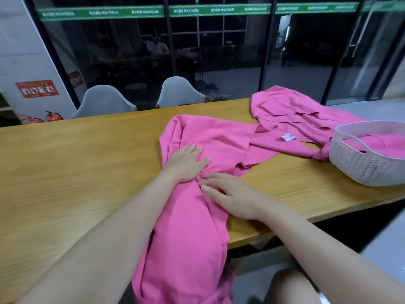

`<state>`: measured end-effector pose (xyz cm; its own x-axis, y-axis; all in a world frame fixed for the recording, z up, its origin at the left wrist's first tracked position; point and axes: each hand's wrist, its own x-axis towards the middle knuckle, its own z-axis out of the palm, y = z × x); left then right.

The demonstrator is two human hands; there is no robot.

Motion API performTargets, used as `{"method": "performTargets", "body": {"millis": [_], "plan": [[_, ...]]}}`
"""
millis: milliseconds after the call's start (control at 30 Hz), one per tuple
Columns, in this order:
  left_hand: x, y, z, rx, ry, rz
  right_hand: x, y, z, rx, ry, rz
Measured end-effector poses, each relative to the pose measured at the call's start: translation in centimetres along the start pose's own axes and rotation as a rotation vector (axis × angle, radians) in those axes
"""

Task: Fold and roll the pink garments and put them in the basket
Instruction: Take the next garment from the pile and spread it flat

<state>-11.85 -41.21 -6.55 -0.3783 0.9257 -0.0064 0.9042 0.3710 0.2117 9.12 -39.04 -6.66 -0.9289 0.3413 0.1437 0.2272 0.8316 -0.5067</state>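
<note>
A long pink garment [192,216] lies across the wooden table [76,161] and hangs over its near edge. My left hand [185,163] rests flat on it with straight fingers. Just to the right, my right hand [228,195] presses the cloth with fingers extended toward the left hand. A second pink garment [289,110] with a white label lies spread at the far right. A white perforated basket [359,165] stands at the right edge, with pink cloth inside it.
Two pale chairs [182,93] stand behind the table's far edge, before a dark glass wall. Red fire extinguishers [52,116] sit at the far left. Bare tabletop stretches to the left of the garment.
</note>
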Motion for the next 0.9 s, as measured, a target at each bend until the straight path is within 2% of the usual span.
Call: {"method": "performTargets", "body": {"millis": [67, 100, 167, 233, 333, 533, 633, 700, 733, 833, 900], "plan": [[-1.1, 0.0, 0.3, 0.006, 0.009, -0.006, 0.7, 0.5, -0.7, 0.158, 0.143, 0.021], [-1.8, 0.0, 0.4, 0.007, 0.018, -0.009, 1.4, 1.5, -0.9, 0.16, 0.254, 0.051], [-3.7, 0.0, 0.6, 0.004, 0.04, -0.032, 2.6, 3.8, -1.4, 0.081, 0.436, 0.158], [-5.8, 0.1, 0.8, 0.0, 0.051, -0.064, 3.5, 6.0, -1.7, -0.034, 0.483, 0.322], [-9.3, 0.6, 0.9, 0.023, 0.051, -0.097, 4.0, 8.1, -1.2, -0.285, 0.331, 0.496], [-12.7, 2.3, 0.8, 0.07, 0.022, -0.213, 3.3, 7.7, -1.4, -0.321, 0.076, 0.427], [-10.7, 4.3, -0.1, 0.108, 0.187, -0.264, 2.2, 7.3, -2.0, -0.315, 0.006, 0.381], [-7.7, 6.0, -1.0, 0.036, 0.296, -0.178, 1.3, 7.3, -2.3, -0.329, -0.032, 0.348], [-5.7, 6.9, -1.4, -0.027, 0.295, -0.131, 0.8, 7.3, -2.5, -0.339, -0.044, 0.333], [0.3, 10.0, -2.0, -0.192, 0.131, -0.095, -1.1, 7.4, -3.2, -0.352, -0.07, 0.299], [3.0, 12.1, -0.8, -0.219, 0.01, -0.074, -2.9, 7.7, -3.7, -0.354, -0.085, 0.286]]}}
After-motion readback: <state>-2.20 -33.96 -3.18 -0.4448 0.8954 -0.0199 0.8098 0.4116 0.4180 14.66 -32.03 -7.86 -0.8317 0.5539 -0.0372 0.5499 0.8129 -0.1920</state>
